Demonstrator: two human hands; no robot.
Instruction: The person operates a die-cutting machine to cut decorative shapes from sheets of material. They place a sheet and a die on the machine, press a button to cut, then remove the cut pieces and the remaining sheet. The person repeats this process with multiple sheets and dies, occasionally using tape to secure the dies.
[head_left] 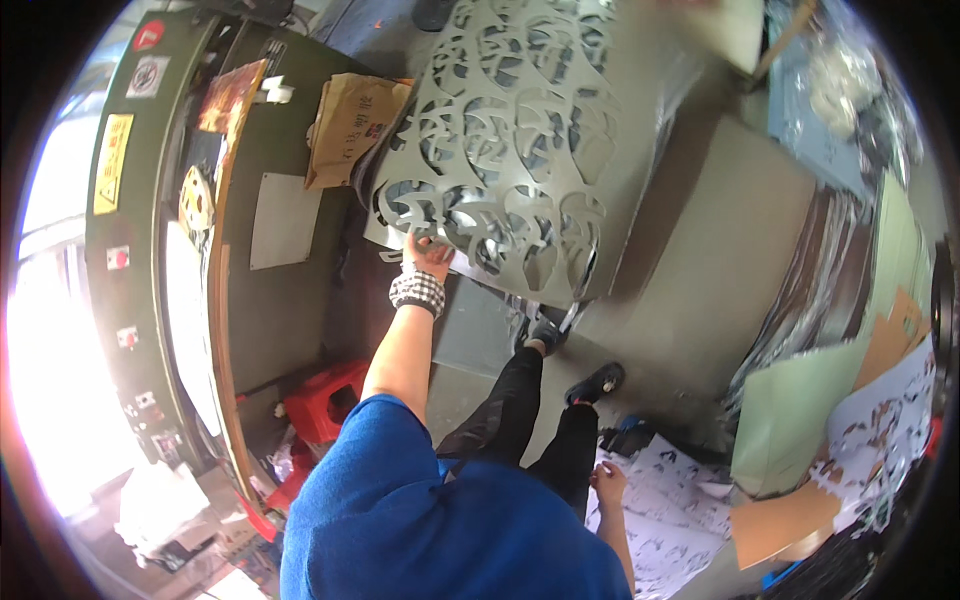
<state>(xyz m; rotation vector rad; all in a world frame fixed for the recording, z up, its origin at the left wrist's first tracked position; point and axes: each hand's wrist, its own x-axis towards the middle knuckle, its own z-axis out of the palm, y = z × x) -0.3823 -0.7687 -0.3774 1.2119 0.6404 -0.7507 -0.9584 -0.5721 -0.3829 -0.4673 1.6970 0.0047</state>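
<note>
A large grey sheet, die-cut with rows of curved openings, lies ahead of me on top of other sheet material. My left hand reaches forward to its near left corner, with the fingers closed over the edge. A checked black-and-white band circles that wrist. Lower right, my right hand hangs beside my right leg with its fingers curled in, and nothing shows in them. Behind it lie white sheets with cut-out shapes; whether the hand touches them I cannot tell.
A dark green cabinet-like machine stands at left, with a brown paper package by the pile. A red stool is low beside my left arm. To the right are a broad grey stack, light green sheets and clear plastic wrapping.
</note>
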